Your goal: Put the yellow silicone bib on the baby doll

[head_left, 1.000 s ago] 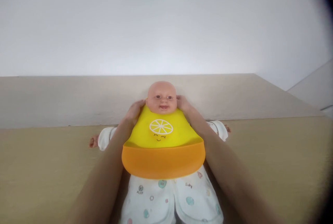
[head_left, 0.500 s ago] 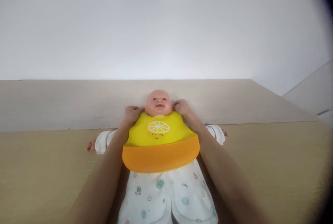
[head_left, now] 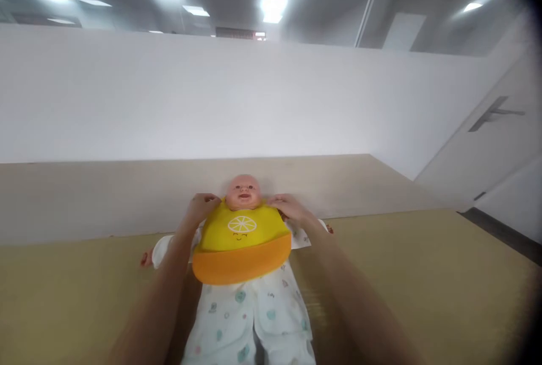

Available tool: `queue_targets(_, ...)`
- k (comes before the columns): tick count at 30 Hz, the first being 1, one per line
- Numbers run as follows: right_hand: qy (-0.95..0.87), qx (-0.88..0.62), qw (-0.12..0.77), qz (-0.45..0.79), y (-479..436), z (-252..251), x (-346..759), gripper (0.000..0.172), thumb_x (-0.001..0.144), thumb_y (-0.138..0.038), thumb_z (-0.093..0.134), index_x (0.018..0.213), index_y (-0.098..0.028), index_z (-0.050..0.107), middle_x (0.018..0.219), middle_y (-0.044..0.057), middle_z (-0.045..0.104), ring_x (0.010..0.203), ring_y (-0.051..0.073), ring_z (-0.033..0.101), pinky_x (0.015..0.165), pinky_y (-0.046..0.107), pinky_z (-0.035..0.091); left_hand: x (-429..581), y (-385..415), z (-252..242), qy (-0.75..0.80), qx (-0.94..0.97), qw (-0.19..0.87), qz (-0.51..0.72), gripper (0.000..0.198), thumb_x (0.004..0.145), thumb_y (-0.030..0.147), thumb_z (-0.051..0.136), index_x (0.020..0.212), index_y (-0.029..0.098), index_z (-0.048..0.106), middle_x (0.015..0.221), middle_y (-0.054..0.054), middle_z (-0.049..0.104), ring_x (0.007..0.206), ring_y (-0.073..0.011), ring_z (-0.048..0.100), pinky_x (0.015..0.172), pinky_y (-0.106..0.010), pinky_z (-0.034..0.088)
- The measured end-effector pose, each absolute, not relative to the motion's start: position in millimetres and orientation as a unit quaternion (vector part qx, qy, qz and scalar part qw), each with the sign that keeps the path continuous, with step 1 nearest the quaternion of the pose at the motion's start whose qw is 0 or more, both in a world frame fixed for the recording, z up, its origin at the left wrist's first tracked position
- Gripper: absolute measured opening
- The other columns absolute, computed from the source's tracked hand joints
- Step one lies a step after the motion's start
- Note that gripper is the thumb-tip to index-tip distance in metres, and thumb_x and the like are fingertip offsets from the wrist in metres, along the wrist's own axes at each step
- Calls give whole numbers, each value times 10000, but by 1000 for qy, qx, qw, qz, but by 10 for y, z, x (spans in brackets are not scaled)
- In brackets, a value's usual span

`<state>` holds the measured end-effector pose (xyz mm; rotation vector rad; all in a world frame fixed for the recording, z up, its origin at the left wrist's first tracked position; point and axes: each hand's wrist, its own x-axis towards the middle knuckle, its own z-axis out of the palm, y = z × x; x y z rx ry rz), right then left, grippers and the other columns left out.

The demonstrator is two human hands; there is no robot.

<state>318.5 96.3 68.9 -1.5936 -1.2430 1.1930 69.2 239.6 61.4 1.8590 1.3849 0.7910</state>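
Note:
A baby doll (head_left: pixel 244 188) lies on its back with its arms spread out to the sides. It wears a white outfit (head_left: pixel 237 320) with small pastel prints. Over its chest is a yellow bib (head_left: pixel 220 235) with a white citrus-slice drawing and an orange catch pocket along its lower edge. My left hand (head_left: pixel 202 208) is closed at the bib's upper left corner, beside the doll's neck. At the upper right corner, my right hand (head_left: pixel 290 207) has its fingers together on the bib's edge near the neck; its fingertips are slightly blurred. What lies behind the neck is hidden.
The doll rests on a tan wooden surface (head_left: pixel 381 274), with a paler board (head_left: pixel 105 195) beyond its head. Behind stands a white wall (head_left: pixel 212 99) topped by glass showing bright lights. A door with a metal handle (head_left: pixel 493 113) is at the right.
My view has tilted upward and shifted, bringing the glass, lights and door handle into sight. My right hand has moved slightly outward from the doll's head, its fingers straighter; my left stays at the bib's corner.

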Motion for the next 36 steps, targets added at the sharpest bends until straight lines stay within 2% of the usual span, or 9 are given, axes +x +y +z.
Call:
queue_targets(5, -530, -572, 299, 549, 336, 814, 3227, 691, 761, -643, 602, 1258, -165, 558, 996, 65, 591, 601, 3, 513, 451, 89, 296, 536, 1960, 722, 530, 702, 365, 304, 370, 628, 467, 614, 740, 139, 742, 667, -26, 653, 747, -224, 602, 587, -255, 407)
queue_targets(10, -543, -533, 299, 576, -31, 861, 3155, 823, 611, -558, 773, 1270, -152, 494, 908, 53, 603, 635, 64, 589, 451, 97, 372, 261, 1368, 810, 530, 668, 416, 317, 482, 687, 544, 589, 943, 162, 735, 888, -46, 695, 802, -190, 610, 597, -233, 442)
queue_targets(13, -515, -558, 363, 540, -128, 806, 3073, 823, 575, -532, 791, 1224, -129, 485, 853, 32, 592, 583, 40, 549, 451, 102, 368, 86, 1080, 773, 551, 630, 442, 322, 524, 688, 574, 603, 1000, 168, 711, 935, -60, 675, 752, -165, 594, 539, -213, 422)
queue_targets(21, -471, -620, 444, 443, -432, 769, 2765, 648, 803, -377, 590, 1385, -183, 383, 743, 8, 563, 567, 30, 517, 499, 101, 340, -39, 475, 654, 476, 583, 542, 374, 669, 696, 435, 666, 1320, 245, 514, 880, -18, 628, 698, -113, 560, 601, -200, 418)
queue_targets(24, -463, -663, 464, 362, -671, 738, 2622, 548, 867, -330, 503, 1390, -208, 388, 816, 13, 577, 620, 8, 507, 590, 100, 376, -81, 166, 522, 485, 608, 485, 400, 666, 747, 415, 615, 1359, 214, 441, 792, -1, 606, 645, -122, 520, 589, -230, 414)
queue_targets(30, -540, -704, 414, 201, -1823, 358, 2177, 463, 871, -491, 495, 1214, -187, 559, 1052, 62, 583, 925, 88, 559, 843, 202, 483, -531, -852, 52, 464, 754, 261, 385, 328, 823, 424, 531, 1026, 195, 650, 939, -76, 628, 853, -222, 618, 775, -366, 532)
queue_targets(32, -620, -680, 372, 119, -2236, 137, 2001, 580, 847, -476, 550, 1373, -255, 448, 1363, 58, 433, 1260, 135, 466, 1085, 260, 432, -696, -1219, -91, 406, 819, 174, 367, 334, 781, 331, 581, 1097, 262, 666, 1116, -75, 630, 1012, -235, 633, 866, -361, 546)
queue_targets(34, -647, -677, 352, 7, -2503, -83, 1860, 627, 830, -444, 578, 1404, -261, 406, 1470, 36, 309, 1349, 138, 390, 1086, 242, 432, -781, -1494, -199, 362, 850, 72, 375, 480, 742, 240, 589, 1215, 316, 622, 1196, -69, 612, 1054, -227, 633, 869, -335, 557)
queue_targets(36, -628, -695, 343, -74, -2585, -251, 1769, 573, 816, -316, 577, 1367, -241, 442, 1447, 22, 347, 1311, 135, 419, 1040, 246, 451, -771, -1623, -259, 373, 850, 5, 373, 494, 771, 216, 558, 1255, 300, 605, 1097, -79, 646, 961, -226, 657, 807, -339, 570)
